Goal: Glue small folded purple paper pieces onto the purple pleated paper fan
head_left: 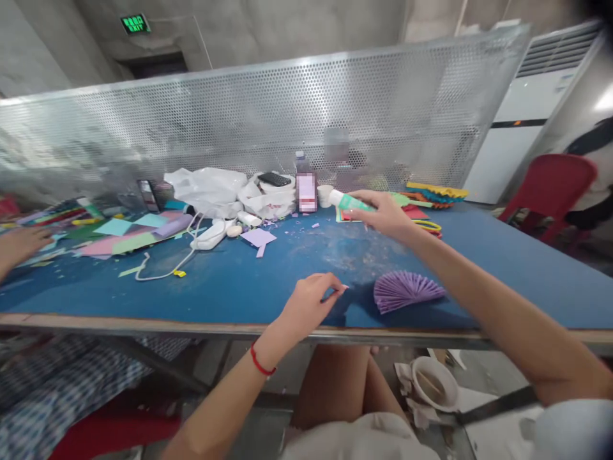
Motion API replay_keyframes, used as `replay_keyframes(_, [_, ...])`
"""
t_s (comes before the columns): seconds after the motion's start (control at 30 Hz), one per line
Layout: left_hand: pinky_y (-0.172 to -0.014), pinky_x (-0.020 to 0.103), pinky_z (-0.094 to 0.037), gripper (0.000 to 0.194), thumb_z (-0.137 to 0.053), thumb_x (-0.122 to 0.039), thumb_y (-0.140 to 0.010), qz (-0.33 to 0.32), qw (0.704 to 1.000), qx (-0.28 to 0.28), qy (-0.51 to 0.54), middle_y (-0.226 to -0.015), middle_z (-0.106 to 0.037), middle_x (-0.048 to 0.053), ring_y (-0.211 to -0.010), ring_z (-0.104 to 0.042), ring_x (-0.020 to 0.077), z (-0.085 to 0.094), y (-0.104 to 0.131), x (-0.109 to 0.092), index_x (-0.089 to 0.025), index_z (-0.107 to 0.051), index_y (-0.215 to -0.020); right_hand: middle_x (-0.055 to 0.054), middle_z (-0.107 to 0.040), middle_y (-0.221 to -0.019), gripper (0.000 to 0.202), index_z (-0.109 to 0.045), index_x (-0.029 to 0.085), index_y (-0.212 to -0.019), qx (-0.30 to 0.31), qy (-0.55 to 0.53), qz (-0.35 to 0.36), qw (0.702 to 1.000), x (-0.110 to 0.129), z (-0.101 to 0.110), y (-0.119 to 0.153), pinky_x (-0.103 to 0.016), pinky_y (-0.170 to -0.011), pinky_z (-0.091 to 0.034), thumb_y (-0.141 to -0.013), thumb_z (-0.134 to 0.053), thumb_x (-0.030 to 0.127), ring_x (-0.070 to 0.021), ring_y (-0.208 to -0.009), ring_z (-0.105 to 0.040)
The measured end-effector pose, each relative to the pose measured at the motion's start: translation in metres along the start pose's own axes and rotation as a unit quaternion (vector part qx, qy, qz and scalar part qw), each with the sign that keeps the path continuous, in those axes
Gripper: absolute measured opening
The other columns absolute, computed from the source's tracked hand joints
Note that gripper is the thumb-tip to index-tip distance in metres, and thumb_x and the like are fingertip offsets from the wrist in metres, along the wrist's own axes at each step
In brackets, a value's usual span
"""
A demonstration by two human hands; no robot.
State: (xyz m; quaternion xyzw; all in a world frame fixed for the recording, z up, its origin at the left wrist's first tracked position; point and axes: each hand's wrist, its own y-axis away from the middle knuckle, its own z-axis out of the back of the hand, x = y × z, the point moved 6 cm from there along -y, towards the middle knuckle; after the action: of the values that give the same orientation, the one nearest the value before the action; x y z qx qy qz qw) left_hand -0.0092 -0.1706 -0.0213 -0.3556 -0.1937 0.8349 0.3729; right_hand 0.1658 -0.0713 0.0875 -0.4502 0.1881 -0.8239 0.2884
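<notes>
My right hand [383, 212] is closed around a white and green glue stick [352, 202], held above the far middle of the table with its white end pointing left. Near the front edge, my left hand [309, 300] has thumb and forefinger pinched together. Something tiny and pale shows at those fingertips, too small to name. On the blue tabletop to the right of my left hand lies a pleated purple paper fan [407, 291], touched by neither hand.
Purple paper pieces [259, 237], a white power strip [211, 234] with its cord and white plastic bags [211, 188] lie left of centre. Yellow-handled scissors [428, 227] and folded paper [440, 193] are at right. Another person's hand [23, 246] is at far left.
</notes>
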Motion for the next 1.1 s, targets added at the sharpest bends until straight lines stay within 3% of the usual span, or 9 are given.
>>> replay_keyframes(0.17, [-0.089, 0.035, -0.058, 0.017, -0.054, -0.012, -0.099, -0.046, 0.997, 0.012, -0.067, -0.086, -0.076, 0.004, -0.087, -0.072, 0.0196, -0.006, -0.007, -0.005, -0.020, -0.060, -0.085, 0.000, -0.068, -0.080, 0.047, -0.063, 0.017, -0.107, 0.019, -0.138, -0.067, 0.988, -0.017, 0.000, 0.018, -0.023, -0.042, -0.040, -0.068, -0.080, 0.037, -0.0095, -0.051, -0.053])
replay_keyframes(0.27, [-0.099, 0.035, -0.055, 0.013, -0.056, -0.013, -0.099, -0.062, 0.995, 0.034, -0.070, -0.094, -0.078, 0.002, -0.090, -0.073, 0.0174, -0.007, -0.003, -0.010, -0.020, -0.062, -0.091, 0.000, -0.069, -0.080, 0.049, -0.052, 0.021, -0.095, -0.005, -0.197, -0.087, 0.976, -0.034, 0.000, 0.025, -0.023, -0.043, -0.047, -0.062, -0.086, 0.036, -0.0138, -0.058, -0.064])
replay_keyframes(0.4, [-0.094, 0.030, -0.055, 0.019, -0.059, -0.018, -0.100, -0.024, 0.996, 0.059, -0.062, -0.112, -0.077, 0.002, -0.108, -0.071, 0.0183, -0.006, -0.001, -0.009, -0.023, -0.064, -0.117, -0.004, -0.072, -0.090, 0.050, -0.061, 0.019, -0.089, -0.068, -0.218, -0.032, 0.973, -0.039, 0.000, 0.025, -0.027, -0.052, -0.055, -0.057, -0.092, 0.041, -0.0151, -0.066, -0.067])
replay_keyframes(0.5, [-0.096, 0.028, -0.052, 0.026, -0.056, -0.021, -0.102, 0.009, 0.998, 0.032, -0.048, -0.119, -0.075, 0.002, -0.113, -0.069, 0.0164, 0.001, -0.002, -0.009, -0.025, -0.062, -0.127, -0.003, -0.072, -0.086, 0.043, -0.067, 0.018, -0.084, -0.119, -0.250, 0.000, 0.961, -0.037, 0.000, 0.025, -0.026, -0.055, -0.053, -0.056, -0.093, 0.039, -0.0120, -0.063, -0.062])
replay_keyframes(0.6, [-0.086, 0.026, -0.050, 0.021, -0.058, -0.021, -0.101, 0.030, 0.998, -0.022, -0.054, -0.097, -0.074, 0.000, -0.094, -0.068, 0.0143, 0.011, -0.002, -0.010, -0.024, -0.068, -0.119, 0.000, -0.069, -0.084, 0.038, -0.068, 0.018, -0.085, -0.144, -0.325, 0.003, 0.935, -0.034, 0.000, 0.030, -0.023, -0.053, -0.047, -0.058, -0.093, 0.030, -0.0093, -0.063, -0.057])
replay_keyframes(0.7, [-0.067, 0.024, -0.043, 0.015, -0.062, -0.023, -0.097, 0.072, 0.994, -0.040, -0.065, -0.068, -0.059, -0.006, -0.064, -0.056, 0.0104, 0.018, 0.000, -0.006, -0.024, -0.075, -0.106, 0.000, -0.069, -0.089, 0.031, -0.069, 0.019, -0.090, -0.069, -0.364, 0.045, 0.928, -0.017, -0.007, 0.036, -0.020, -0.049, -0.045, -0.067, -0.089, 0.026, -0.0091, -0.066, -0.058])
replay_keyframes(0.83, [-0.058, 0.021, -0.038, 0.019, -0.062, -0.015, -0.090, 0.064, 0.995, -0.042, -0.063, -0.052, -0.045, -0.010, -0.049, -0.045, 0.0076, 0.018, 0.006, -0.008, -0.022, -0.078, -0.099, 0.001, -0.068, -0.085, 0.027, -0.065, 0.018, -0.097, 0.149, -0.319, 0.055, 0.934, 0.005, -0.029, 0.048, -0.021, -0.046, -0.047, -0.080, -0.081, 0.032, -0.0086, -0.057, -0.058])
replay_keyframes(0.97, [-0.054, 0.021, -0.036, 0.030, -0.053, -0.007, -0.085, 0.010, 0.996, -0.018, -0.084, -0.057, -0.056, -0.007, -0.048, -0.047, 0.0070, 0.011, 0.007, -0.016, -0.018, -0.078, -0.097, 0.003, -0.061, -0.076, 0.033, -0.058, 0.017, -0.086, 0.231, -0.214, 0.039, 0.948, 0.006, -0.042, 0.056, -0.020, -0.048, -0.043, -0.080, -0.082, 0.038, -0.0070, -0.057, -0.051])
replay_keyframes(1.1, [-0.055, 0.023, -0.037, 0.031, -0.052, -0.006, -0.083, -0.003, 0.992, -0.001, -0.126, -0.063, -0.066, -0.004, -0.051, -0.052, 0.0089, 0.007, 0.005, -0.017, -0.017, -0.078, -0.094, 0.004, -0.058, -0.075, 0.034, -0.054, 0.018, -0.089, 0.293, -0.206, 0.028, 0.933, 0.001, -0.054, 0.060, -0.022, -0.055, -0.048, -0.084, -0.078, 0.042, -0.0086, -0.060, -0.054])
